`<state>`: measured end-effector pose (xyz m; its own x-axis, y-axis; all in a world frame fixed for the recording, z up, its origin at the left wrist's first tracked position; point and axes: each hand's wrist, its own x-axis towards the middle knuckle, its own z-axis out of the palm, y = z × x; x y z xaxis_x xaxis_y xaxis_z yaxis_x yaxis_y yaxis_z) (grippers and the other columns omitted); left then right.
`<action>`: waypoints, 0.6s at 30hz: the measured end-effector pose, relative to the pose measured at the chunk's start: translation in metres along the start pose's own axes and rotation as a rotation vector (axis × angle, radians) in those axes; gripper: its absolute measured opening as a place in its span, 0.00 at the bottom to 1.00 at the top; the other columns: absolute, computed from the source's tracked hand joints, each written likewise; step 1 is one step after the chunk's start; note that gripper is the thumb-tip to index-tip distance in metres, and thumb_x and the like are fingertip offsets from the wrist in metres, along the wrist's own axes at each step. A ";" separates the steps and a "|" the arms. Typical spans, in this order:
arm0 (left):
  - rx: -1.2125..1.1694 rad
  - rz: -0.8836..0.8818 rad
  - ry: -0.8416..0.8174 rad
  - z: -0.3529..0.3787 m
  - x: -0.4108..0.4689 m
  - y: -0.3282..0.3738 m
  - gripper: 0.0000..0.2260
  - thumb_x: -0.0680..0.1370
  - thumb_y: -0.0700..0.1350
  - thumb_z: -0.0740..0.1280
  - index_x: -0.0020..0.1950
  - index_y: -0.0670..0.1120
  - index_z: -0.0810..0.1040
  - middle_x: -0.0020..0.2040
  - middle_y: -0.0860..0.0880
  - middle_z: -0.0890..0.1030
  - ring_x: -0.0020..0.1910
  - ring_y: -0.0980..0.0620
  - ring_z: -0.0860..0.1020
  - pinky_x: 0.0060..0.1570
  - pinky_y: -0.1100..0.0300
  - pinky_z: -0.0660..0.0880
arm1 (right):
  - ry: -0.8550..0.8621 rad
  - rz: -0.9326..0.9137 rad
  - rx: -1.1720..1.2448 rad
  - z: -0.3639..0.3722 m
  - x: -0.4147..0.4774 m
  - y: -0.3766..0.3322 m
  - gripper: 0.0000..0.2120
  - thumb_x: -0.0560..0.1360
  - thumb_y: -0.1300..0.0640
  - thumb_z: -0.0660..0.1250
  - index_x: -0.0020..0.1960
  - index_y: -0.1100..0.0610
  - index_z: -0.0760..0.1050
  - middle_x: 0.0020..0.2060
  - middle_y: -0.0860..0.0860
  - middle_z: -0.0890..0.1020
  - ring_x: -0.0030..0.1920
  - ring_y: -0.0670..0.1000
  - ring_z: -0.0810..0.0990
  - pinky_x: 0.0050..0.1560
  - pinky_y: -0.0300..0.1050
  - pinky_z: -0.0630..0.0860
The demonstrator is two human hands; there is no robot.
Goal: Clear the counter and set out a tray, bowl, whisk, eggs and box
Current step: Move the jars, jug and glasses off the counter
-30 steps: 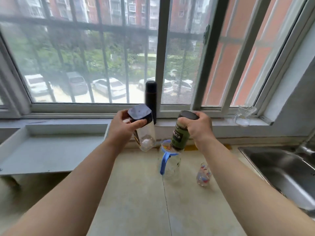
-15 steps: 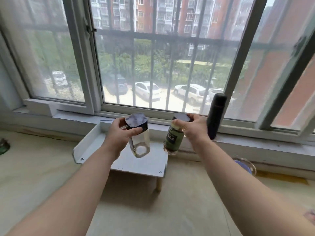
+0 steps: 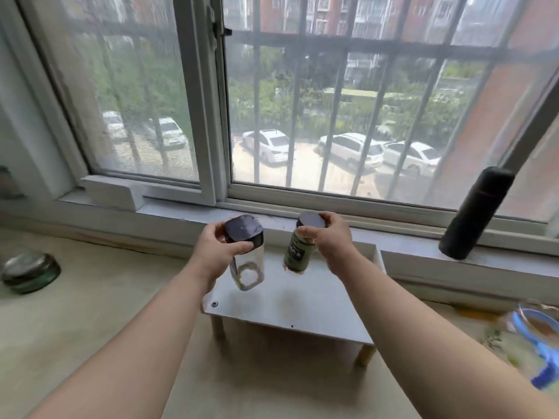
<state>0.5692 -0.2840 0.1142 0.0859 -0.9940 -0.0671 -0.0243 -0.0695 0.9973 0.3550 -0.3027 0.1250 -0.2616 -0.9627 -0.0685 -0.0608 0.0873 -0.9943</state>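
Jars hang just above a white riser on the counter. The left grip clasps a clear glass jar by its dark lid, and the jar looks nearly empty. The right grip clasps a green-labelled bottle by its black cap, contents hidden; a black flask stands on the windowsill to the right.

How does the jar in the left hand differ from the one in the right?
The clear jar in the left hand is see-through and looks nearly empty; the green jar in the right hand wears a green label. The clear jar's lid is broad and squarish; the green jar's is smaller and round. Both have dark lids, gripped from above, over the white shelf.
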 end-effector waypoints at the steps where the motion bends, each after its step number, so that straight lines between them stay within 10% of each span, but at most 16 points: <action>1: 0.009 -0.001 -0.002 -0.004 0.006 -0.003 0.29 0.68 0.30 0.74 0.66 0.39 0.70 0.59 0.43 0.79 0.58 0.46 0.78 0.56 0.55 0.74 | 0.001 -0.001 -0.008 0.008 0.005 0.004 0.30 0.67 0.63 0.76 0.66 0.59 0.70 0.57 0.55 0.77 0.55 0.54 0.77 0.50 0.45 0.74; 18: 0.094 0.040 0.119 -0.014 0.045 -0.037 0.29 0.67 0.33 0.77 0.65 0.43 0.71 0.55 0.47 0.79 0.52 0.52 0.78 0.44 0.69 0.73 | -0.098 0.020 -0.116 0.084 0.068 0.036 0.29 0.68 0.64 0.74 0.67 0.58 0.70 0.56 0.54 0.76 0.53 0.53 0.76 0.49 0.43 0.73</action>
<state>0.5881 -0.3251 0.0750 0.2000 -0.9796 -0.0178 -0.1224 -0.0430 0.9915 0.4154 -0.3868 0.0781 -0.1685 -0.9805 -0.1012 -0.1686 0.1299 -0.9771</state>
